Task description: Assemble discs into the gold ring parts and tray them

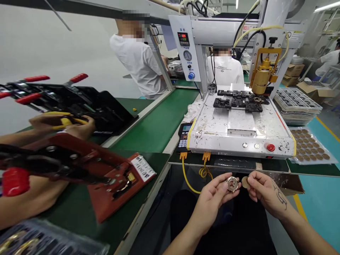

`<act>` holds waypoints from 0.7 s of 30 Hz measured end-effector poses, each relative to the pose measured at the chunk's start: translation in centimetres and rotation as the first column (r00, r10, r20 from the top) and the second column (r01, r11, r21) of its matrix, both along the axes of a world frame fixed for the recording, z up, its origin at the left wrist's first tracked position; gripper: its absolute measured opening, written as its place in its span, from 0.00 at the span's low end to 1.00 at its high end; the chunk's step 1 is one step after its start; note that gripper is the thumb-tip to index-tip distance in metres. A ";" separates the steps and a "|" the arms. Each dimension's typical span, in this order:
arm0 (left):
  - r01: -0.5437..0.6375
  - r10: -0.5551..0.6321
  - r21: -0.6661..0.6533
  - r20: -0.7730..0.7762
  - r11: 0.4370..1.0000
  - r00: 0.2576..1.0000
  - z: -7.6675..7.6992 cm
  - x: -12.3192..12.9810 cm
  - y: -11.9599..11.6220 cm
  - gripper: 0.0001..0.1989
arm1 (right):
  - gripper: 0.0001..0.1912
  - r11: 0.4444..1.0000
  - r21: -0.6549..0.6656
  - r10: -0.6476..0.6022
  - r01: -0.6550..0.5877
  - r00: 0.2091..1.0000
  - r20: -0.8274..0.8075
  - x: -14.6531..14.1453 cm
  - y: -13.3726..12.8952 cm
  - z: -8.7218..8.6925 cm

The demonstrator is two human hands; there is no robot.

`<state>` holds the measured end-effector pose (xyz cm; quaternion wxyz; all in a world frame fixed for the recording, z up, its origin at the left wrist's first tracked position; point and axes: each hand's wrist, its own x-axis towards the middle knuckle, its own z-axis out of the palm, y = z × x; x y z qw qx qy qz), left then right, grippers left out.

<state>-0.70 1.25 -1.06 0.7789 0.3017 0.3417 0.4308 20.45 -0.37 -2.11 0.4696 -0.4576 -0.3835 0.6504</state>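
Over my lap, below the front edge of the bench machine, my left hand point(216, 193) pinches a round rose-gold watch case point(233, 184) by its rim, its open inside facing me. Just to the right, my right hand point(261, 189) grips a small flat tan disc point(245, 182) between thumb and fingers. A narrow gap separates disc and case. Ahead of both hands stands the white dispensing machine point(239, 141), with black fixtures point(237, 101) on its bed and a gold-coloured head point(261, 78) above them.
A sheet of brown discs point(309, 145) lies right of the machine, near stacked trays point(297, 102). To the left, a co-worker's hands point(77, 127) work beside red-handled clamps point(78, 78) and a red press point(106, 198). A green conveyor belt point(159, 113) runs between. Yellow cables point(186, 177) hang below the bench.
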 end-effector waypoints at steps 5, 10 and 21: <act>0.008 -0.008 0.017 0.004 1.000 1.000 -0.2 0.0 -0.4 0.25 | 0.22 0.998 0.031 0.048 -0.056 0.973 0.224 -0.1 -0.7 1.4; 0.015 -0.015 0.037 -0.010 0.999 1.000 -0.2 0.1 -0.8 0.25 | 0.19 0.963 0.267 -0.091 -0.035 0.891 0.445 -0.6 -0.6 2.4; -0.003 0.009 0.106 -0.058 0.994 0.998 -0.2 0.6 -1.4 0.26 | 0.15 0.949 0.304 -0.068 -0.084 0.888 0.455 -2.3 -0.5 2.3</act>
